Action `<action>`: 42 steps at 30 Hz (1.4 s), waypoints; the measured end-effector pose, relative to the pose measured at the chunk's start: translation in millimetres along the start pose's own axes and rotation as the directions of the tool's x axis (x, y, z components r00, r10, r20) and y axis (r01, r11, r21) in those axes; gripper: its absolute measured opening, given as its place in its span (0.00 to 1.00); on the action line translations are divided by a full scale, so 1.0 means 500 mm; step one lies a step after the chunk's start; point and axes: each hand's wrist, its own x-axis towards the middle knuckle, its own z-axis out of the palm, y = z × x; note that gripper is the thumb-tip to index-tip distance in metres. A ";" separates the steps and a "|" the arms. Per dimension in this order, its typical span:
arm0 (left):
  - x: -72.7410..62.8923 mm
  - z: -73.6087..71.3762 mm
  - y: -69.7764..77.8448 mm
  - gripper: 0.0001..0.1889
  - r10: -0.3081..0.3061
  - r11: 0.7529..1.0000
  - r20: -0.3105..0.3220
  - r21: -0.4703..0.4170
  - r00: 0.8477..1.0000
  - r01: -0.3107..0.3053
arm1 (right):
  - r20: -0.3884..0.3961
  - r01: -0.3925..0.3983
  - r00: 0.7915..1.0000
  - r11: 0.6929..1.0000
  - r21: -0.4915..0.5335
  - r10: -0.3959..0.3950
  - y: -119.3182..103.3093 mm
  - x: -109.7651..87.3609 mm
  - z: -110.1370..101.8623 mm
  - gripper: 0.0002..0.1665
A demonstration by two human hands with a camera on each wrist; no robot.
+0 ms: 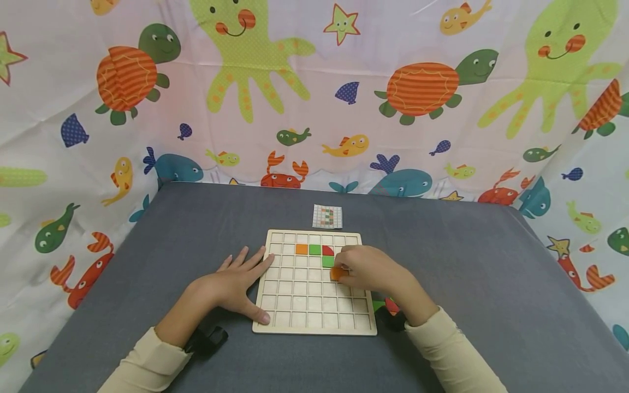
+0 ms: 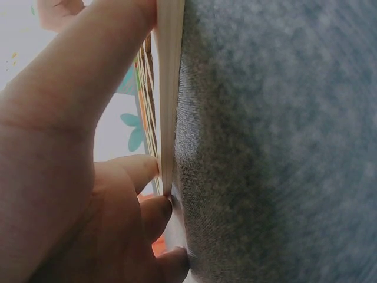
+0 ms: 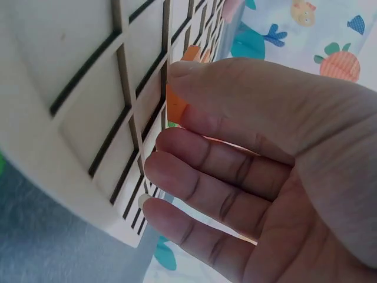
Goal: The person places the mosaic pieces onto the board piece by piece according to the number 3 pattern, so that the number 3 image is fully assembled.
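Observation:
A wooden grid board (image 1: 300,303) lies flat on the grey cloth. My left hand (image 1: 233,286) spreads along its left edge, thumb on the near left corner and fingertips at the frame. In the left wrist view, thumb and fingers touch the board's side (image 2: 169,88). My right hand (image 1: 371,267) pinches an orange square tile (image 3: 175,105) between thumb and index finger, right at the grid, its other fingers loosely bent. Set in the grid are an orange tile (image 1: 302,249), a green tile (image 1: 315,250), a red tile with a green corner (image 1: 327,250) and another green tile (image 1: 328,262).
Behind the board lies a small printed pattern card (image 1: 327,216). Green and red tiles (image 1: 385,305) lie beside the board's right edge, partly hidden by the right wrist. A curtain (image 1: 314,109) printed with sea animals surrounds the grey table (image 1: 467,273).

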 end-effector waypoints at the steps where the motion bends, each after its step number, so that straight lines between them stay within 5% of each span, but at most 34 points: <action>1: 0.000 0.000 0.000 0.71 0.002 1.000 0.000 0.000 1.000 -0.002 | -0.002 0.000 1.000 1.000 -0.003 0.000 -0.001 0.003 0.001 0.08; 27: 0.001 0.000 -0.001 0.70 0.006 1.000 -0.009 -0.002 1.000 -0.006 | -0.033 0.013 0.999 1.000 -0.016 -0.013 -0.007 0.009 0.015 0.10; 33: -0.001 0.000 0.003 0.70 0.019 1.000 -0.006 -0.020 1.000 -0.019 | -0.060 -0.050 0.997 0.999 0.016 0.051 0.044 -0.049 0.003 0.04; 42: 0.004 0.004 -0.006 0.73 0.007 1.000 0.008 -0.030 1.000 -0.007 | 0.032 -0.207 0.978 0.978 0.037 0.206 0.124 -0.164 -0.025 0.08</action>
